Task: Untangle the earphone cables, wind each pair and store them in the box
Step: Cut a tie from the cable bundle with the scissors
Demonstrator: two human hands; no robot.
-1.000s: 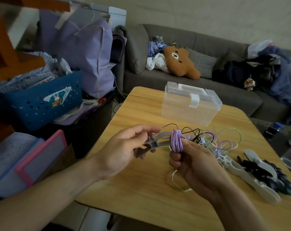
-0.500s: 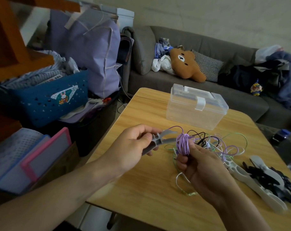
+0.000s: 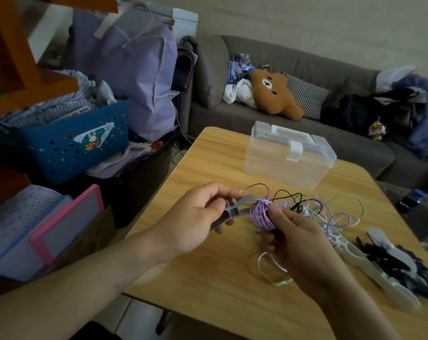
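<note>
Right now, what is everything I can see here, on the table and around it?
table: one, light wood, centre
storage box: one, clear plastic, lid closed, far side of table
cable winder: one, grey, held by its end above the table
purple cable: one, partly wound on the winder
loose cables: tangle of black, green, purple, behind the hands
white winder: one, table's right edge
black bundle: one, beside the white winder
sofa: one, grey, behind the table
bear cushion: one, brown, on sofa
blue basket: one, left
left hand: grip on winder
right hand: pinching purple cable
</note>
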